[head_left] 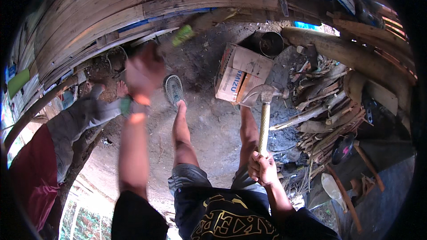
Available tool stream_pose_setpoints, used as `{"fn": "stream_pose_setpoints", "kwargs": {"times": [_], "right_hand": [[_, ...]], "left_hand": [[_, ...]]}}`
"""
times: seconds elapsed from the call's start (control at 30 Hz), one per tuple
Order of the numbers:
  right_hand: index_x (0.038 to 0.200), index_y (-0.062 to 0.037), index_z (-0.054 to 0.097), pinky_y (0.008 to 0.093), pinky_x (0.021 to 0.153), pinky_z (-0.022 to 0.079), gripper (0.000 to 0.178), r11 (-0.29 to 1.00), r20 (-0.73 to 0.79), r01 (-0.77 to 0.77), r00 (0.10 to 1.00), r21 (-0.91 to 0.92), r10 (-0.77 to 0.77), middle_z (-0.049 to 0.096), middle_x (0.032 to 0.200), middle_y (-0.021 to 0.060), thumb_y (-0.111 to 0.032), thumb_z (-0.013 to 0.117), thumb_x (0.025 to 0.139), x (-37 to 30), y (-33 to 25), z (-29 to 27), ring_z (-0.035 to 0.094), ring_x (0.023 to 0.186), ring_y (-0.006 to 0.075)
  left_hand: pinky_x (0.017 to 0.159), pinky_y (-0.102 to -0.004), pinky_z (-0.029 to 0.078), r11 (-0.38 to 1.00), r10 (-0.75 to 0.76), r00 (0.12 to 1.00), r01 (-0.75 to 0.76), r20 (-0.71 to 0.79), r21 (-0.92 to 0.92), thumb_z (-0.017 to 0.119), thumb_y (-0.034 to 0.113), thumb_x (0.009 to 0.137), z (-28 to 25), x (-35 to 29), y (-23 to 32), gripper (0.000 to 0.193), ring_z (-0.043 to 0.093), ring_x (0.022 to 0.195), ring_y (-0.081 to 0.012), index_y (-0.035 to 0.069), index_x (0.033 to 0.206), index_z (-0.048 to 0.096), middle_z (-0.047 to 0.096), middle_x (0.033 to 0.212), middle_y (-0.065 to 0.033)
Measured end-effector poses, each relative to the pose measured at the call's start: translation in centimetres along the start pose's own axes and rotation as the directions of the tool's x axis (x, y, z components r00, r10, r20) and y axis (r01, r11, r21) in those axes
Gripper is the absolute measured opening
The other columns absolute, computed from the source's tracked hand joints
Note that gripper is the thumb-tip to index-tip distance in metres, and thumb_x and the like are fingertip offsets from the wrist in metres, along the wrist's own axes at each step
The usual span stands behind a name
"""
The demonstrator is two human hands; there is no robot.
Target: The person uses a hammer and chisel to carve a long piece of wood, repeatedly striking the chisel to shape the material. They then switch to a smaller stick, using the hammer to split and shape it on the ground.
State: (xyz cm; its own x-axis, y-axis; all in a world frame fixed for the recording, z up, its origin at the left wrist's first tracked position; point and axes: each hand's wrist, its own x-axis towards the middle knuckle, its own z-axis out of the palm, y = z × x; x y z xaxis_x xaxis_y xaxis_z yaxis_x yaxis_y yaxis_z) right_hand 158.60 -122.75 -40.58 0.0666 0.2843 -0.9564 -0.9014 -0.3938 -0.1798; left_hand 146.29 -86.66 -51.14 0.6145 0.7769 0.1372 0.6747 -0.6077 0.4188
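Note:
My right hand (263,168) is wrapped around the lower end of a claw hammer's pale yellow patterned handle. The hammer (264,120) points away from me, its grey metal head in front of the cardboard box. My left hand (144,69) reaches forward on the left, smeared by motion, with orange and green bands at the wrist. Its fingers cannot be made out. Just beyond it, to the right, is a blurred bright green object (183,35) whose kind is unclear; whether the hand touches it does not show.
A worn cardboard box (242,73) rests on the dirt floor beside a dark round pot (270,43). Split firewood (327,106) lies piled on the right. Wooden planks (178,0) span the far side. At left sits another person in grey trousers (73,122).

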Motion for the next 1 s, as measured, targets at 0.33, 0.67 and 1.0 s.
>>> {"fn": "stream_pose_setpoints", "kwargs": {"times": [0.33, 0.67, 1.0], "right_hand": [[0.069, -0.0121, 0.039, 0.0258, 0.029, 0.028, 0.029, 0.998, -0.020, -0.012, 1.000, 0.055, 0.013, 0.028, 0.047, -0.0045, -0.020, 0.051, 0.095, -0.1, -1.5, -2.1, 0.027, 0.032, 0.0082], [0.067, -0.0137, 0.037, 0.0241, 0.028, 0.028, 0.032, 0.999, -0.034, 0.019, 0.999, 0.038, -0.017, 0.029, 0.047, -0.0046, -0.022, 0.051, 0.094, 0.8, -1.5, -3.6, 0.026, 0.032, 0.0067], [0.066, -0.0131, 0.039, 0.0254, 0.030, 0.027, 0.031, 0.998, 0.065, 0.005, 0.998, 0.064, -0.009, 0.029, 0.047, -0.0050, -0.018, 0.049, 0.095, 1.4, -0.6, -0.5, 0.026, 0.033, 0.0082]], "left_hand": [[0.048, -0.0413, 0.046, 0.784, -0.513, 0.858, 0.459, -0.022, -0.418, 0.068, 0.023, 0.078, 6.6, -4.2, 12.7, 0.023, 0.061, 0.057, -0.0370, 0.001, 0.079, 0.060, 0.060, 0.066, -0.0184], [0.044, -0.0412, 0.045, 0.978, 0.027, 0.986, -0.061, 0.165, 0.201, 0.058, 0.020, 0.088, -9.8, 4.0, 6.1, 0.021, 0.059, 0.051, -0.0334, 0.006, 0.072, 0.052, 0.059, 0.062, -0.0147], [0.056, -0.0440, 0.050, 0.975, -0.213, 0.970, 0.218, 0.114, -0.032, 0.067, 0.019, 0.076, 3.4, -2.4, 2.0, 0.025, 0.062, 0.066, -0.0392, 0.005, 0.094, 0.057, 0.063, 0.072, -0.0170]]}}
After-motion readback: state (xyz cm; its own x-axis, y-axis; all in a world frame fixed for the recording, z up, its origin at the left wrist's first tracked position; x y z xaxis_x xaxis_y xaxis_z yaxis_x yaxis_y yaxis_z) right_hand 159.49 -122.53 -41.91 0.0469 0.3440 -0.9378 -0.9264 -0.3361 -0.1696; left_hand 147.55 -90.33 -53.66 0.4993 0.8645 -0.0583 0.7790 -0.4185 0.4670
